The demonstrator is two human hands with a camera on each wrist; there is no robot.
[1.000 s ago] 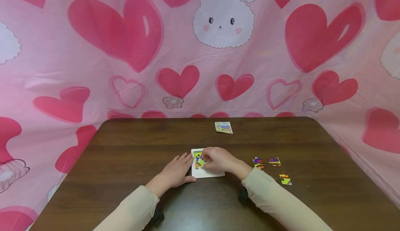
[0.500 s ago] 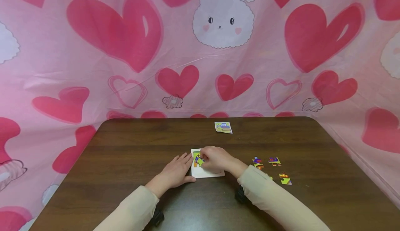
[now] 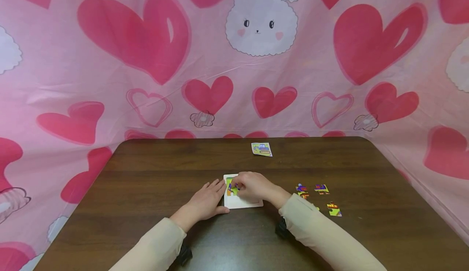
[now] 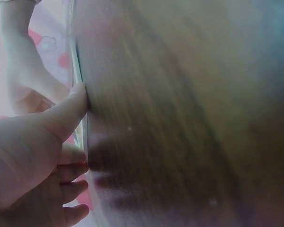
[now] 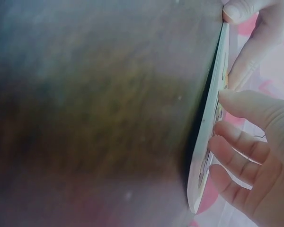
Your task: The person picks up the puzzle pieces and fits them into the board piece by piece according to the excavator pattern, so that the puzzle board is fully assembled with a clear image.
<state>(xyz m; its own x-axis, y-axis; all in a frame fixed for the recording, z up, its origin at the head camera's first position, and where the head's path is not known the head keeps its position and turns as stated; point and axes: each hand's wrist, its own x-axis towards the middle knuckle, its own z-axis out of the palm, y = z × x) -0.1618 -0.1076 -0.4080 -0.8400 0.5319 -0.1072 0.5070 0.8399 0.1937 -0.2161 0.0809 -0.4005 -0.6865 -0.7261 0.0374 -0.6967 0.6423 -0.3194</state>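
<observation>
Right hand (image 3: 253, 186) over tray (image 3: 238, 203); left (image 3: 206, 201) beside

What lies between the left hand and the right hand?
In the head view, the left part of the white tray lies between the left hand and the right hand, with colourful puzzle pieces showing inside it.

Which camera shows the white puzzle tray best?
The head view: it shows the white puzzle tray from above, with some colorful pieces inside, though the right hand covers part. The right wrist view shows it nearly edge-on; the left wrist view shows only a thin edge, partly behind the left hand.
</observation>
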